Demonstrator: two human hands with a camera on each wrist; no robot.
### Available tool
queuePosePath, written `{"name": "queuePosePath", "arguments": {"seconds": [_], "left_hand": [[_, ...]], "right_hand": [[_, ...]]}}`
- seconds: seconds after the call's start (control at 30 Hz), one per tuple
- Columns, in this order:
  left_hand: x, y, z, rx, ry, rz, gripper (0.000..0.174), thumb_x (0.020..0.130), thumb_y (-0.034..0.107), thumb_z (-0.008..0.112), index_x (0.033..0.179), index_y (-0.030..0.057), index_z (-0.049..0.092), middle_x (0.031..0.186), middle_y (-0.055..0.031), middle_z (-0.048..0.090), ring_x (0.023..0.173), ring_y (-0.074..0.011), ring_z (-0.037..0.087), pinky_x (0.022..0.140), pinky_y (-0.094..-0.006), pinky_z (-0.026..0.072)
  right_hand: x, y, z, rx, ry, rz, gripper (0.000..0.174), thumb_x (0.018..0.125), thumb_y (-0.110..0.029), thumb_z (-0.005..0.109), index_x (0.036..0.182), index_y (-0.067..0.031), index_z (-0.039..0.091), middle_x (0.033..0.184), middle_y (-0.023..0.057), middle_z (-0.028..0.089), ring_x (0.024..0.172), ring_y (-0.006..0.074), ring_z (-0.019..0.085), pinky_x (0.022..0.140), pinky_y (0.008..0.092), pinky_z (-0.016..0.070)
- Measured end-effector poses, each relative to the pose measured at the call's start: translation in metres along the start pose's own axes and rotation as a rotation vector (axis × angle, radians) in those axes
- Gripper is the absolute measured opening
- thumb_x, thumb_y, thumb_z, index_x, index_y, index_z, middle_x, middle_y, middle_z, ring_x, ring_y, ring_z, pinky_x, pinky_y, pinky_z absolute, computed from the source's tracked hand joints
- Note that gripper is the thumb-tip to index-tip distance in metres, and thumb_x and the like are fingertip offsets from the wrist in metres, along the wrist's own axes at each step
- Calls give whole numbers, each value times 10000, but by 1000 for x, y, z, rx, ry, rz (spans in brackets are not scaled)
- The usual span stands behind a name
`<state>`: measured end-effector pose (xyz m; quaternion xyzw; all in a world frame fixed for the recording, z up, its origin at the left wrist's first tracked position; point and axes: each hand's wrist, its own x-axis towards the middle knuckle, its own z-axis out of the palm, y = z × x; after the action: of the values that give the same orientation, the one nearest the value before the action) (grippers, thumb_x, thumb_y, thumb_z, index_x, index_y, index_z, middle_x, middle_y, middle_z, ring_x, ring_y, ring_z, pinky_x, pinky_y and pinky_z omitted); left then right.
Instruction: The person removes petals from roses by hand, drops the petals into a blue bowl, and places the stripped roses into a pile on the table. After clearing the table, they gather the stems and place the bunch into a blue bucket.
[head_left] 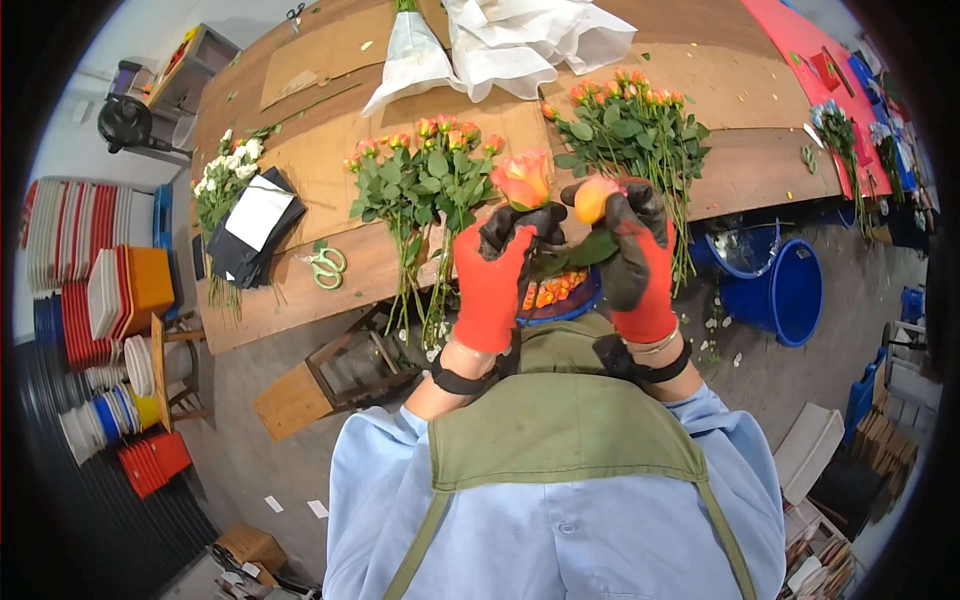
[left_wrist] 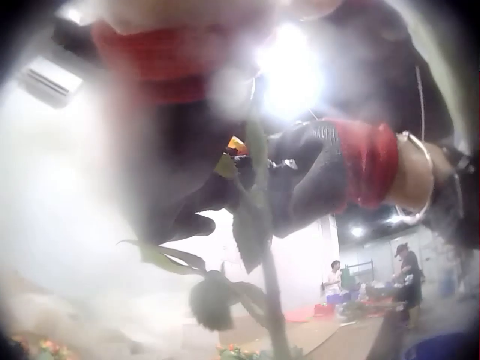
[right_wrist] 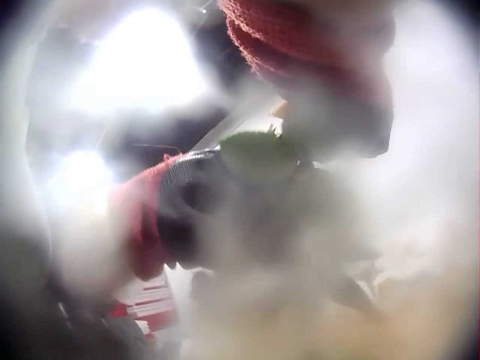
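Note:
Both hands wear red gloves with dark coated palms and fingers, raised in front of the chest. My left hand grips an orange-pink rose just below its bloom. To its right, my right hand pinches a rounded yellow-orange rose petal between thumb and fingers. A green leaf shows between the hands. In the left wrist view the leafy stem hangs down below the gloves. The right wrist view is hazy, with a green leaf near the glove fingers.
On the table lie two bunches of orange roses, white flowers, green-handled scissors and white wrapping. Below the hands is a blue tub containing orange petals. Blue buckets stand right; a wooden stool stands left.

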<state>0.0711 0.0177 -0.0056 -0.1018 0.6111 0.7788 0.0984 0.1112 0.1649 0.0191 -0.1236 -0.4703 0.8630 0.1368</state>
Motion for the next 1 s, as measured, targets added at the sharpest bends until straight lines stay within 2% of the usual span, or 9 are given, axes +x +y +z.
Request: {"name": "queuePosePath", "arguments": {"seconds": [0.07,0.17,0.33,0.43,0.57,0.63,0.77,0.83,1.0], "left_hand": [[4,3,-2,30,-20,62,328,806,13,734,1103,-50,608,1039,-94,655,970,-167,639,842,-281,509],[6,7,-4,52,-118,175,313,793,-4,736,1076,-36,608,1003,-93,658,947,-153,639,830,-281,512],[9,-9,-3,326,-122,444,348,746,21,770,1054,-3,611,938,-86,656,874,-157,626,789,-309,504],[7,-7,1,285,-146,444,358,734,35,782,1042,-6,605,933,-83,655,885,-164,622,795,-319,498],[2,-11,3,316,-118,492,358,733,34,784,1038,-7,602,923,-82,650,889,-160,616,796,-317,495],[1,-17,4,55,-73,357,358,736,32,781,1039,-11,596,929,-85,645,878,-160,615,793,-314,496],[1,-10,-3,73,-55,189,390,777,-60,722,1138,-20,578,1056,-79,611,999,-181,615,837,-308,514],[12,-17,-10,138,-134,410,383,768,-87,710,1122,-19,580,1020,-84,627,914,-178,641,805,-306,526],[15,-21,-11,263,-80,478,413,677,16,799,1039,3,599,1004,-130,626,938,-268,603,850,-360,473]], "right_hand": [[7,10,-8,-82,-37,-50,394,845,-237,630,1165,-11,584,1119,95,617,1077,198,586,940,333,468],[4,-2,-2,-474,-100,-408,464,819,-237,646,1209,3,574,1201,119,613,1134,228,577,978,351,450],[4,-4,12,-498,-113,-357,526,687,71,724,1191,10,585,1198,127,616,1122,223,594,1009,355,447],[1,1,16,-582,-80,-389,465,741,52,714,1182,3,579,1152,108,625,1041,199,628,899,323,527],[-8,-1,23,-149,9,-118,314,844,-21,652,1151,-13,584,1116,96,633,942,166,650,713,265,577],[-8,0,21,24,-4,-41,271,872,-40,621,1140,-21,589,1101,95,637,921,160,652,667,250,582],[7,20,-6,96,-53,-52,230,901,-30,540,1125,-8,589,1105,121,650,991,186,631,856,322,531],[10,10,-7,-20,-143,-104,270,882,-34,580,1146,20,588,1177,138,639,1111,206,587,1022,366,407],[0,-9,9,-326,-55,-211,452,781,-13,688,1216,28,572,1262,131,601,1174,198,555,1028,347,408]]}}
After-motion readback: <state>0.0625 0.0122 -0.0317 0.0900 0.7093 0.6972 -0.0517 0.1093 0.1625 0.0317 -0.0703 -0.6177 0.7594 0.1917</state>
